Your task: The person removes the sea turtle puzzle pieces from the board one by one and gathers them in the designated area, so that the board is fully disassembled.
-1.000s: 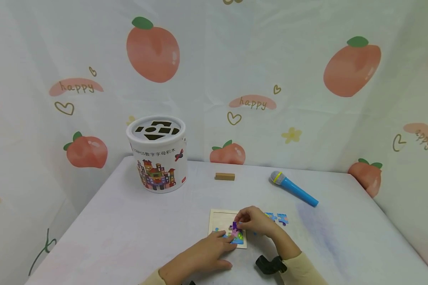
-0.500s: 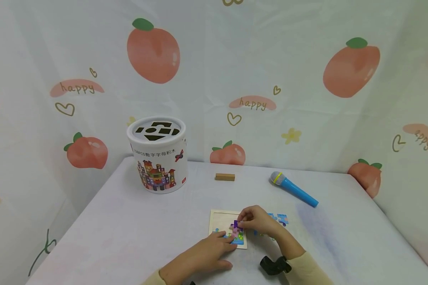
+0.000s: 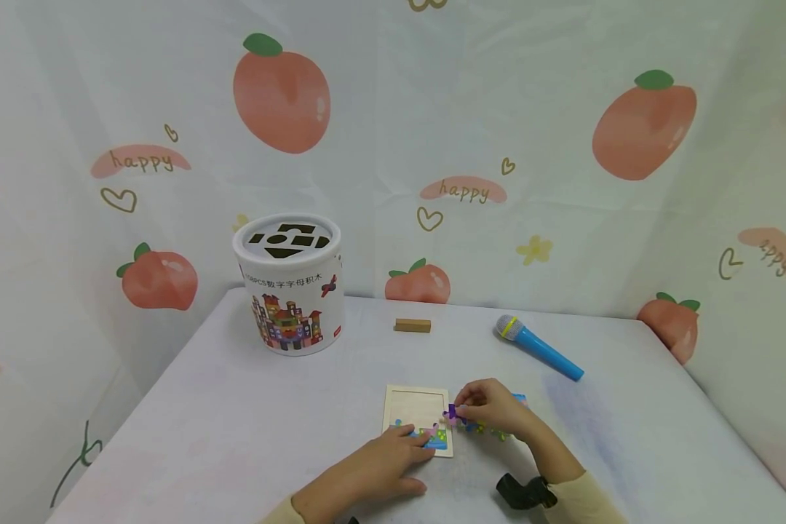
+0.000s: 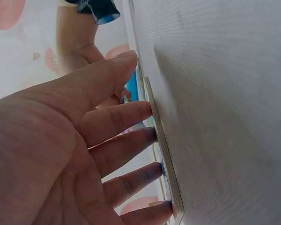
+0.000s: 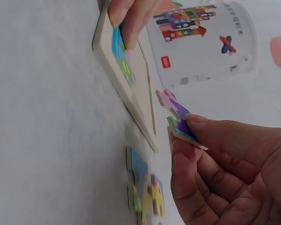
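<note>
My right hand [image 3: 494, 407] pinches a purple and pink jigsaw piece [image 5: 180, 115] between thumb and fingers, tilted and raised beside the board in the right wrist view. The square wooden puzzle board [image 3: 421, 402] lies flat, with several pieces fitted along its near side, such as a green and blue corner piece [image 3: 440, 439]. My left hand [image 3: 388, 464] rests on the board's near part, its fingers spread and fairly straight; the left wrist view has the fingertips [image 4: 150, 135] along the board's edge. The left hand covers some fitted pieces.
Loose jigsaw pieces [image 5: 139, 171] lie on the table right of the board, partly hidden under my right hand in the head view. Farther back stand a white block bucket [image 3: 291, 291], a small wooden block [image 3: 413, 325] and a blue toy microphone [image 3: 542, 349].
My right hand has moved right with the purple piece, from over the board to beyond its right edge, over the loose pieces. The left hand has stayed in place.
</note>
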`<state>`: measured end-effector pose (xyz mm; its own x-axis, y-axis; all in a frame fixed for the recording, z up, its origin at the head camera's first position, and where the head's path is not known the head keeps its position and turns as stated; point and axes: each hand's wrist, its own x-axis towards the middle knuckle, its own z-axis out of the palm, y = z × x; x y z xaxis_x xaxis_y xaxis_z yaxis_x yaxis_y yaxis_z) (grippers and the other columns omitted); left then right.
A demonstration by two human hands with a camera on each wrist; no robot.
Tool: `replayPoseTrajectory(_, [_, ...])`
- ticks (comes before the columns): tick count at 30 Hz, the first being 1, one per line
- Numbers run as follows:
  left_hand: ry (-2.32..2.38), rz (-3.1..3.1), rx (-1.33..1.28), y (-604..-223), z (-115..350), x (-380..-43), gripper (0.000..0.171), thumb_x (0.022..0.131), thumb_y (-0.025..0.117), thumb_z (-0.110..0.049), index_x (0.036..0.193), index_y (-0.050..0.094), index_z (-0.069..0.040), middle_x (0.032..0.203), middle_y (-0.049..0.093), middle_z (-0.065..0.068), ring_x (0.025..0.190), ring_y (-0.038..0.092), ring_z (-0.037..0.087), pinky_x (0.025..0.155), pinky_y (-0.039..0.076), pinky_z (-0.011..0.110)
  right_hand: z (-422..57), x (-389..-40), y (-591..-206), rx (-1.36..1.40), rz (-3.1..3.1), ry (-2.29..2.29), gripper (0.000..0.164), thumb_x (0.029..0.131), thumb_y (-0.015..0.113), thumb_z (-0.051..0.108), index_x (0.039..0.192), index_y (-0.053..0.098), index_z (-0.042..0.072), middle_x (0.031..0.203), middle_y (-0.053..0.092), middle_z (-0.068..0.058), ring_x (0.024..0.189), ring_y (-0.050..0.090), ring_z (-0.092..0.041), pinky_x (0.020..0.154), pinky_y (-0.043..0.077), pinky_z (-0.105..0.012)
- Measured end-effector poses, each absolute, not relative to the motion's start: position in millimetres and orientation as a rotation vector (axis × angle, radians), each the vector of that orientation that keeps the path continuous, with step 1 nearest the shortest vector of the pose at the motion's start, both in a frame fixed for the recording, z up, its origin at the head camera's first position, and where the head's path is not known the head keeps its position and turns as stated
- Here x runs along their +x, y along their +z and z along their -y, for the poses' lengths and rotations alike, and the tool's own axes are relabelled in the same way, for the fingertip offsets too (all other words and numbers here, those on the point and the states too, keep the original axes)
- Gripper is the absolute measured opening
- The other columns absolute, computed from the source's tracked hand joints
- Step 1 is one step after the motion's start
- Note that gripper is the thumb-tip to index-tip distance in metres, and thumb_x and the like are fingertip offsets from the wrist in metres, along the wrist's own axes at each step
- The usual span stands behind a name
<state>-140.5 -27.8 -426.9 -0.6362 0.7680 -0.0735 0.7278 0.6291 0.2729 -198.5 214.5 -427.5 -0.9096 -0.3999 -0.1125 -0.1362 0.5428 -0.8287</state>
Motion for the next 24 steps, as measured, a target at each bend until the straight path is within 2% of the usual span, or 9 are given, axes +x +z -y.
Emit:
replayPoseTrajectory(10, [0.322,-2.678,1.242,-429,27,-141,0.05,0.084,0.063,-0.044,0.128,0.058,-0.021,0.14,0.049,-0.002,0.129,0.046,0.028,0.102,0.043,0.04,-234,-191,-426,-0.303,-2.541,-1.274,0.024,0.086,0.066,0.024,0.095,0.067,0.002,0.08,0.062,-0.002,0.073,0.054,-0.013,0.062,0.049,-0.023])
replayPoseTrajectory(24, [0.336,-2.695,1.244,-431,27,-140,0.051,0.083,0.065,-0.043,0.128,0.059,-0.02,0.14,0.049,-0.002,0.128,0.046,0.028,0.102,0.043,0.04,-269,-182,-425,-0.207,-2.524,-1.329,0.027,0.087,0.065,0.022,0.1,0.066,-0.002,0.086,0.064,-0.004,0.075,0.055,-0.014,0.064,0.051,-0.024])
